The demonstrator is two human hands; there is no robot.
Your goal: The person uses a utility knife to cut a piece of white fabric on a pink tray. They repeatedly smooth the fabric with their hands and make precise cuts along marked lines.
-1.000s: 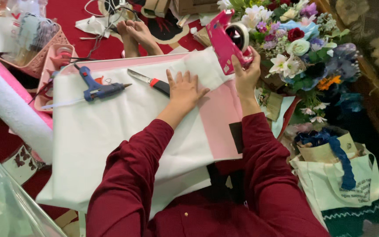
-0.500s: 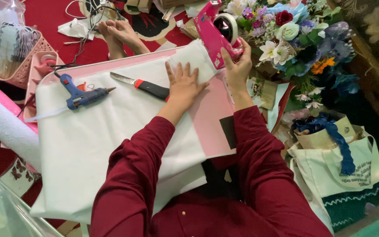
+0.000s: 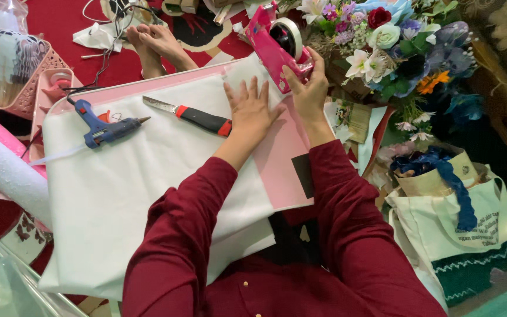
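Pink dispenser [image 3: 277, 44] gripped in right hand [image 3: 309, 88], just right of flat, spread left hand [image 3: 252, 111] on white sheet [image 3: 148, 176].

Blue glue gun [image 3: 104, 128], knife [image 3: 190, 115], flowers [image 3: 394, 41]

Glossy pink plastic tape dispenser [image 3: 274, 44]; matt white cloth sheet [image 3: 142, 194].

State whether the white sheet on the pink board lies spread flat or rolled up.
Spread flat: the white sheet covers the pink board, with the left hand pressed on it.
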